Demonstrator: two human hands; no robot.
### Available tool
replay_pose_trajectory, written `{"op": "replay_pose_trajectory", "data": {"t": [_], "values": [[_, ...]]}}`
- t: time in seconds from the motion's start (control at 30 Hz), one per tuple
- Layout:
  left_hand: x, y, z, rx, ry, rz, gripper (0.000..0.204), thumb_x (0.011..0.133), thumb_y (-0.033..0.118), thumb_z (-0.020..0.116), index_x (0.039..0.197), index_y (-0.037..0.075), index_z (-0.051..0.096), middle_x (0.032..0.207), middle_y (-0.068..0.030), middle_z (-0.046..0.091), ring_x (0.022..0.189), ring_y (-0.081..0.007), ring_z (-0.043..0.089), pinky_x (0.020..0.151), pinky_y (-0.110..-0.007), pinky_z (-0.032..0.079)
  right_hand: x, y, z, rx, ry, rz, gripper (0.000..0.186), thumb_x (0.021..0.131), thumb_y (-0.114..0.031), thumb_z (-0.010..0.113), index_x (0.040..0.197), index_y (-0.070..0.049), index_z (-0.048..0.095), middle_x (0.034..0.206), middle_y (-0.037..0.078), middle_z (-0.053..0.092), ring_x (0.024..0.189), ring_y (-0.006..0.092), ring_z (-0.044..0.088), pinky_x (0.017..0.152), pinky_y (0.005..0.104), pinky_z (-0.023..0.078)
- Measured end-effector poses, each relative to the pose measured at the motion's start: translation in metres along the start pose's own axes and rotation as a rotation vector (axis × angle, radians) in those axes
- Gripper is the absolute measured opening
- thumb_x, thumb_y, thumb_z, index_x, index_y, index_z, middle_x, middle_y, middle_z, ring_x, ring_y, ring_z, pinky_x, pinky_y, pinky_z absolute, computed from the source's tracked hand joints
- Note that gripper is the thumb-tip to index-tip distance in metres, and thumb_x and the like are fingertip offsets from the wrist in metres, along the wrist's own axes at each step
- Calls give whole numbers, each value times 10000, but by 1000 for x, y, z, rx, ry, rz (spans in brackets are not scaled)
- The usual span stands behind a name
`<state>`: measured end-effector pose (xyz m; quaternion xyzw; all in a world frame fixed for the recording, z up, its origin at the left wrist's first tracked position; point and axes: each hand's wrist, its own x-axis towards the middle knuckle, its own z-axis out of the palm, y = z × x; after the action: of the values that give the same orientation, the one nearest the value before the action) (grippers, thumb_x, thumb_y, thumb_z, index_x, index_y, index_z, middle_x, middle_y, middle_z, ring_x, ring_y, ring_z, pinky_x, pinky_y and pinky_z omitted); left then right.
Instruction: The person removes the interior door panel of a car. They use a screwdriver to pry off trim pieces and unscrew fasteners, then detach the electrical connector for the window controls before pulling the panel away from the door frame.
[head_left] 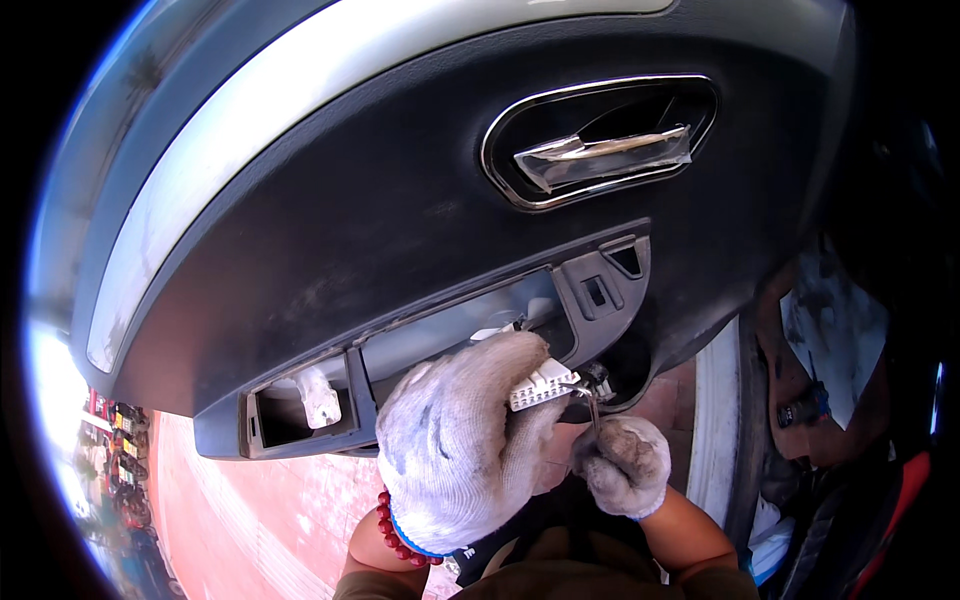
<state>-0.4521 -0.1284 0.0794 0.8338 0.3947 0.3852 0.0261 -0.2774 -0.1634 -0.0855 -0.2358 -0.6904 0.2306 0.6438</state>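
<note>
My left hand (455, 430), in a white knitted glove, is closed around a white multi-pin connector (540, 388) below the door's switch opening. My right hand (620, 465), in a dirty white glove, is pinched on a thin metal tool (594, 408) whose upper end meets the connector's right side, beside some dark wiring (592, 378). The dark door panel (380, 190) has a long armrest opening (420, 325) with a square switch bezel (600, 290) at its right end. At the left, a pale piece (318, 398) sits in a rectangular recess.
Higher on the panel is a chrome door handle (600, 155) with clear film on it. Reddish paving (210, 500) lies below. Parked scooters (128, 460) stand at far left. At right are the door sill (712, 420), a paper-like floor sheet (830, 340) and dark car interior.
</note>
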Motion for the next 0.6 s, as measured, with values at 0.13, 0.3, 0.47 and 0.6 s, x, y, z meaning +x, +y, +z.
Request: {"op": "replay_pose_trajectory", "data": {"t": [0.13,0.3,0.47,0.6], "values": [[1,1,1,14,18,1,280,855,94,760,1108,8,678,1044,-143,745,886,-289,724,792,-372,561,-5,-9,-3,84,-6,197,299,819,32,674,1117,45,666,813,130,683,643,279,678,584,375,553],[1,3,2,32,37,4,276,847,83,752,1103,10,682,1027,-132,746,861,-294,723,779,-382,560,-4,-9,-4,-31,2,72,284,821,64,665,1104,50,665,866,141,703,660,282,686,621,372,576],[2,3,4,27,42,1,260,849,67,729,1098,2,688,977,-137,743,824,-289,721,766,-380,559,1,-11,9,-102,94,72,68,879,-36,608,838,15,588,688,118,611,556,263,613,511,362,500],[1,1,6,28,71,13,267,849,53,709,1108,-7,685,935,-143,737,784,-285,714,749,-379,555,1,-21,15,-30,139,246,64,888,-47,607,847,1,595,713,105,614,572,249,600,539,349,491]]}}
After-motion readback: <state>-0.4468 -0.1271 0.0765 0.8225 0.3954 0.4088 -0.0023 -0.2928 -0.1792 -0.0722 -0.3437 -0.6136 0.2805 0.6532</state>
